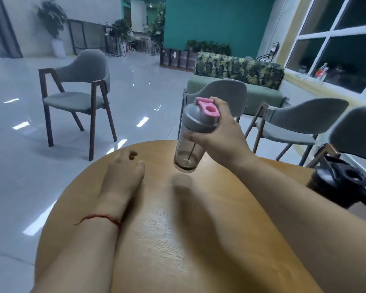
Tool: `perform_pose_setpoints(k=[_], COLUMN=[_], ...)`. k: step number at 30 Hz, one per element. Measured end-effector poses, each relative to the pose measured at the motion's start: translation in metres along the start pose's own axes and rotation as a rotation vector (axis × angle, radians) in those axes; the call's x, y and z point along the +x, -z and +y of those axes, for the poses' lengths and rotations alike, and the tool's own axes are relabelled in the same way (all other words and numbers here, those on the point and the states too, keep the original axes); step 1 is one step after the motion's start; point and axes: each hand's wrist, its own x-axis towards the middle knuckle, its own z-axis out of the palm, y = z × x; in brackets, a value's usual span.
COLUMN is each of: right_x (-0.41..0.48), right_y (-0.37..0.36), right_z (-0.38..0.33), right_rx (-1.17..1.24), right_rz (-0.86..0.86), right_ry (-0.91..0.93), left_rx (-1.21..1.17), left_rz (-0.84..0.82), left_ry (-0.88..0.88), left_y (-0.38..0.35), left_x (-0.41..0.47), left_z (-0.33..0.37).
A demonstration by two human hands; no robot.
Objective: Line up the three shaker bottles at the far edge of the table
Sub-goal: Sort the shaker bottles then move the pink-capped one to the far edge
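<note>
A clear shaker bottle (191,142) with a grey lid and pink flip cap hangs slightly tilted above the round wooden table (178,240), near its far edge. My right hand (220,132) grips it around the lid and upper body. My left hand (123,172) rests on the table to the left, knuckles down with fingers loosely curled and nothing in it. A black shaker bottle (342,182) stands at the right edge of the table, partly cut off; a second dark lid seems to sit beside it, too blurred to tell.
Grey chairs with wooden legs stand beyond the table: one at far left (78,92), one just behind the held bottle (226,94), two at right (300,121). A green sofa (241,81) lies further back. Glossy tiled floor surrounds the table.
</note>
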Motion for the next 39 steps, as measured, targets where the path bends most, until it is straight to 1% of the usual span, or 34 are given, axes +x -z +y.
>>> perform_pose_setpoints(k=[4, 7, 10, 14, 22, 31, 36, 39], right_x=[0.044, 0.073, 0.097, 0.116, 0.136, 0.124, 0.098, 0.07], right_y=[-0.038, -0.063, -0.082, -0.105, -0.128, -0.116, -0.071, -0.033], right_z=[0.015, 0.023, 0.028, 0.032, 0.036, 0.028, 0.02, 0.013], right_rx=[0.043, 0.002, -0.049, -0.083, -0.112, -0.075, -0.146, -0.177], right_rz=[0.005, -0.026, -0.059, -0.092, -0.138, -0.169, -0.192, -0.183], right_ry=[-0.075, -0.118, -0.121, -0.128, -0.164, -0.254, -0.261, -0.251], left_rx=[0.014, 0.056, 0.125, 0.197, 0.238, 0.289, 0.279, 0.3], left_rz=[-0.021, -0.023, -0.01, -0.009, -0.002, -0.009, -0.03, -0.107], left_ry=[0.011, 0.028, 0.012, 0.002, 0.008, -0.023, -0.075, -0.154], left_y=[-0.003, -0.005, -0.01, -0.016, -0.022, -0.023, -0.027, -0.038], left_x=[0.003, 0.002, 0.004, 0.009, 0.013, 0.01, 0.006, -0.007], left_z=[-0.002, -0.005, -0.007, -0.009, -0.011, -0.009, -0.002, 0.006])
